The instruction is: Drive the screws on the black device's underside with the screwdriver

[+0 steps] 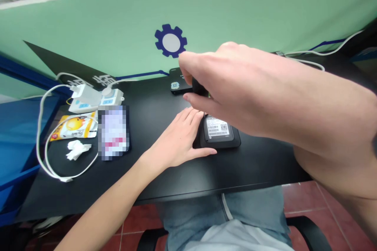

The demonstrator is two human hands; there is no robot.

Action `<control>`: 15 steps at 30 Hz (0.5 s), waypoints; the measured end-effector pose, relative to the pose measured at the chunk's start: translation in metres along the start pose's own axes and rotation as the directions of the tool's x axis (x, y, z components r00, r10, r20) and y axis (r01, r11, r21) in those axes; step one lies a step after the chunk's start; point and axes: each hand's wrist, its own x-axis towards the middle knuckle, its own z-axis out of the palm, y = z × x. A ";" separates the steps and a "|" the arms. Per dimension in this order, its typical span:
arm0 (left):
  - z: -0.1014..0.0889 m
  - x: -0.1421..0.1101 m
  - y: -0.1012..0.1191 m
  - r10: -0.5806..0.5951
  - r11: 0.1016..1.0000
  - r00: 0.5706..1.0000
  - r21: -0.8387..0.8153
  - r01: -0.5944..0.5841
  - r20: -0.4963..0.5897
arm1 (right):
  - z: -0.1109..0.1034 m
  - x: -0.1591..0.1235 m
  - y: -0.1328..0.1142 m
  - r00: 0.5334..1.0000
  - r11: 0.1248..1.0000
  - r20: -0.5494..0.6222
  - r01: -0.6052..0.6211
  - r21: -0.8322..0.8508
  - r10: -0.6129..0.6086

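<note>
A flat black device with a white printed label (pixel 218 128) lies on the dark desk in front of me. My left hand (pixel 181 137) braces its left side, fingers at the back left corner and thumb stretched along the front edge. Above the device, my right hand (pixel 226 86) is closed around a black handle (pixel 199 87) that looks like a screwdriver's. Most of that tool is hidden by the hand, so I cannot tell whether its tip touches the device. The right hand also covers the device's back right part.
Behind the device lies a black box with a small sticker (pixel 180 80). To the left are a phone (pixel 114 133), a white power strip (pixel 96 100), a yellow snack packet (pixel 75 126), a crumpled tissue (pixel 78 149) and a looped white cable (pixel 41 141). A green partition (pixel 118 35) stands behind.
</note>
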 end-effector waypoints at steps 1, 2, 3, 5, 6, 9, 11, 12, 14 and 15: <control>0.001 0.000 0.000 0.005 1.000 1.000 0.011 -0.005 -0.001 | 0.000 0.000 0.000 1.000 1.000 0.002 0.002 -0.004 -0.002; 0.001 0.000 -0.001 0.008 1.000 1.000 0.022 -0.008 -0.002 | 0.000 0.000 0.000 1.000 1.000 0.006 0.004 -0.006 -0.004; 0.001 -0.001 -0.001 0.011 0.999 1.000 0.033 -0.011 -0.002 | 0.000 0.000 0.000 1.000 1.000 0.009 0.005 -0.006 -0.005; 0.002 -0.001 -0.002 0.015 0.999 1.000 0.044 -0.015 -0.004 | 0.000 0.000 0.000 1.000 1.000 0.011 0.006 -0.003 -0.006; 0.002 -0.001 -0.002 0.017 0.999 1.000 0.042 -0.017 -0.008 | 0.000 0.000 0.000 1.000 1.000 0.010 0.007 0.000 -0.007; 0.002 -0.001 -0.002 0.020 0.999 1.000 0.029 -0.019 -0.013 | 0.000 -0.001 0.000 1.000 1.000 0.000 0.008 0.010 -0.008; 0.001 -0.001 -0.001 0.014 1.000 1.000 0.024 -0.014 -0.007 | 0.000 -0.002 0.001 1.000 1.000 0.001 -0.001 0.019 0.001; 0.001 -0.001 -0.001 0.011 1.000 1.000 0.022 -0.011 -0.004 | 0.001 -0.002 0.001 1.000 1.000 0.000 -0.005 0.023 0.005; 0.001 -0.001 -0.001 0.008 1.000 1.000 0.023 -0.008 0.001 | 0.001 -0.003 0.001 1.000 1.000 0.002 -0.007 0.029 0.007; 0.001 -0.001 -0.002 0.007 1.000 1.000 0.023 -0.007 0.004 | 0.001 -0.003 0.002 1.000 1.000 0.000 -0.002 0.030 0.002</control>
